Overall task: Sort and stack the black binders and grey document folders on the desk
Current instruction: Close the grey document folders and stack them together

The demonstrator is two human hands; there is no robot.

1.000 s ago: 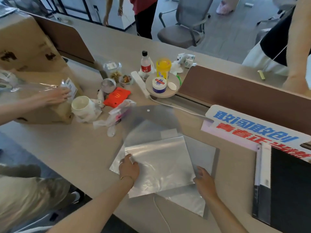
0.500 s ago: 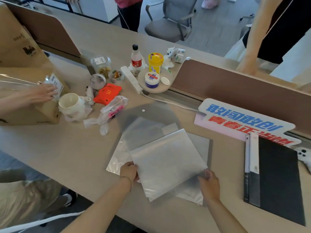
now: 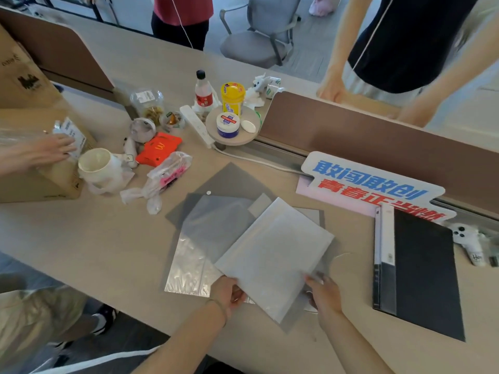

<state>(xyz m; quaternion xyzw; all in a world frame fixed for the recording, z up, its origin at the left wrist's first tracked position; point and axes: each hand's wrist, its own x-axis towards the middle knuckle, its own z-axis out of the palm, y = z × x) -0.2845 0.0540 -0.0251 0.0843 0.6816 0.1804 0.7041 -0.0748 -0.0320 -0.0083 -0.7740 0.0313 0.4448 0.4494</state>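
Observation:
A translucent grey document folder (image 3: 272, 255) lies tilted on top of a loose pile in the middle of the desk. My left hand (image 3: 228, 292) grips its near left corner and my right hand (image 3: 322, 292) holds its near right edge. Under it lie a clear plastic sleeve (image 3: 194, 255) and a darker grey snap folder (image 3: 216, 182). A black binder (image 3: 426, 268) with a white spine label lies flat on the desk to the right, apart from both hands.
Clutter sits at the back left: a white mug (image 3: 95, 164), a red packet (image 3: 159, 148), a plastic bag (image 3: 167, 176), a bottle (image 3: 203, 93), a yellow jar (image 3: 232, 97). A cardboard box (image 3: 40, 168) with another person's hand stands left. A printed sign (image 3: 372, 184) leans by the brown divider (image 3: 378, 136).
Both hands have turned the top grey folder clockwise and slid it toward the right and the near edge. The view has shifted, showing more of the black binder.

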